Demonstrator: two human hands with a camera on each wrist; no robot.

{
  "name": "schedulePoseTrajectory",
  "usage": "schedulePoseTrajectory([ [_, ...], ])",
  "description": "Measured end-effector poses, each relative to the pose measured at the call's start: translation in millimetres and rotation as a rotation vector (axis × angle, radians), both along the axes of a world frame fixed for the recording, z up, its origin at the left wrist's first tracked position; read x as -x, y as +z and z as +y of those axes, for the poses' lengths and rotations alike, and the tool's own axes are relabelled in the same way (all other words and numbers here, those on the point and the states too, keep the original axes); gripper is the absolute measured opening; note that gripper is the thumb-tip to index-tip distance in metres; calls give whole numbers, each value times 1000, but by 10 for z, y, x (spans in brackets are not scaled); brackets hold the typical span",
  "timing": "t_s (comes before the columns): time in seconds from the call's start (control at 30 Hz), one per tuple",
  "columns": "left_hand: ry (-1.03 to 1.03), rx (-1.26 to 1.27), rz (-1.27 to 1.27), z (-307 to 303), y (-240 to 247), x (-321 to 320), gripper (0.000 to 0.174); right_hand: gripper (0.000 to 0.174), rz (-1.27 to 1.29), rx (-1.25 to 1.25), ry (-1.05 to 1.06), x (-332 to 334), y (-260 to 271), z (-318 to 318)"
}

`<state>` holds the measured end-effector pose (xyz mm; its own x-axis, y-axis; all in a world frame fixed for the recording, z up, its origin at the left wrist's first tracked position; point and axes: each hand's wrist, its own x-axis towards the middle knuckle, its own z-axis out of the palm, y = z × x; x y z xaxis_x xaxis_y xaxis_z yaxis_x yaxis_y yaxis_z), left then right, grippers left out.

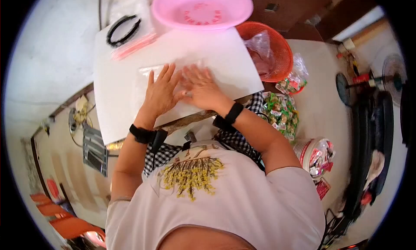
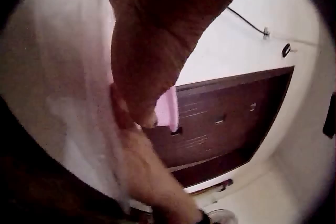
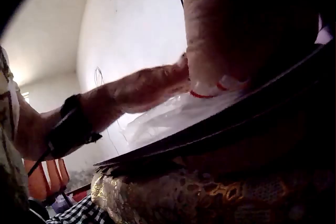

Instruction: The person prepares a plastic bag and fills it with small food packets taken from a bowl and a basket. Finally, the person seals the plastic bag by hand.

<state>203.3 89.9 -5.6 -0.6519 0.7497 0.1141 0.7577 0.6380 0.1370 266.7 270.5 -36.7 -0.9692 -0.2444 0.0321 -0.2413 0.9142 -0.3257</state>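
A clear plastic bag lies flat on the white tabletop in front of the person. On it rests the left hand, its fingers straight and pointing away from the body. Close beside it, the right hand lies over the bag with fingers extended, slightly blurred, the two thumbs near each other. Crumpled clear plastic shows under the hands in the right wrist view, with a red line by the right fingers. The left wrist view shows the plastic along the left hand, whose fingertips are hidden.
At the table's far side stand a pink basin and a red mesh basket holding plastic bags. A black ring-shaped band lies by pink-edged plastic bags at far left. Green wrapped packets and a filled bucket are at right.
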Motion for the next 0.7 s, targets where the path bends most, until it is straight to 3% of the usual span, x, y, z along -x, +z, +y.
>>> schedulePoseTrajectory([
  [0.07, -4, 9, -146, 75, -36, -39, 71, 63, 51, 19, 28, -30, 78, 81],
  [0.17, -11, 97, -46, 77, -134, -33, 72, 48, 53, 337, 134, -35, 221, 546],
  [0.2, -7, 102, -41, 88, -156, -33, 72, 33, 134, 586, 79, -50, 318, 752],
  [0.23, -4, 107, -41, 102, -151, -40, 72, 25, 239, 499, 60, -9, 400, 1066],
  [0.27, 0, 113, -42, 114, -127, -48, 72, 22, 215, 646, -94, -49, 532, 1335],
  [0.33, -9, 112, -19, 126, -109, -62, 72, 22, 153, 571, -413, -78, 815, 1902],
  [0.4, 1, 138, -40, 160, -68, -64, 72, 26, 306, 489, -637, 14, 512, 2546],
  [0.5, 12, 158, -73, 196, -43, -53, 75, 27, 181, 372, -864, 200, -459, 3506],
  [0.57, 21, 173, -84, 215, -30, -49, 76, 29, -15, 421, -963, 292, -852, 3770],
  [0.67, 11, 141, -87, 202, -66, -20, 74, 33, -82, 629, -1033, 372, -1237, 3758],
  [0.7, 11, 139, -90, 191, -80, -15, 75, 35, 6, 469, -923, 451, -1522, 3877],
])
